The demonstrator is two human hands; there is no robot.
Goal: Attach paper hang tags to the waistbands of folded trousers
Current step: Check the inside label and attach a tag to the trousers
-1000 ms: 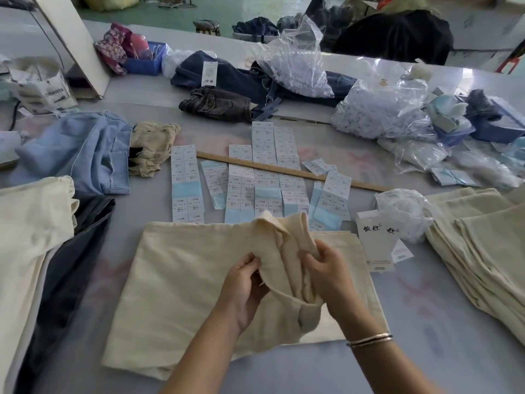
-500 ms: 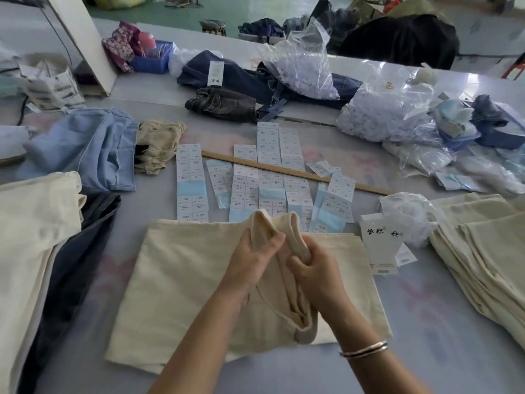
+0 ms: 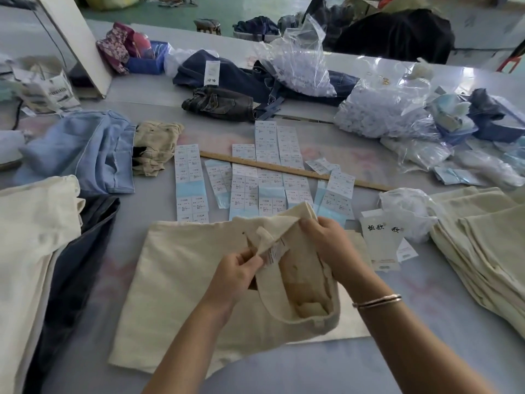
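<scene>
Folded cream trousers (image 3: 181, 280) lie on the grey table in front of me, with the waistband (image 3: 301, 297) pulled open and lifted. My left hand (image 3: 235, 274) pinches the near edge of the waistband beside a small sewn-in label (image 3: 274, 253). My right hand (image 3: 332, 245) grips the far side of the waistband and holds it up. A white hang tag (image 3: 380, 243) with black characters lies just right of the trousers. Sheets of printed stickers (image 3: 255, 180) are spread beyond them.
A wooden ruler (image 3: 292, 170) crosses the sticker sheets. A stack of cream trousers (image 3: 488, 251) sits at right, cream and dark garments (image 3: 42, 251) at left, blue denim (image 3: 85, 155) behind them. Plastic bags (image 3: 389, 115) and dark jeans (image 3: 227, 103) lie further back.
My hands moved apart and spread the waistband open. The inside of the trousers and the sewn-in label now show, where the fabric was bunched between both hands before.
</scene>
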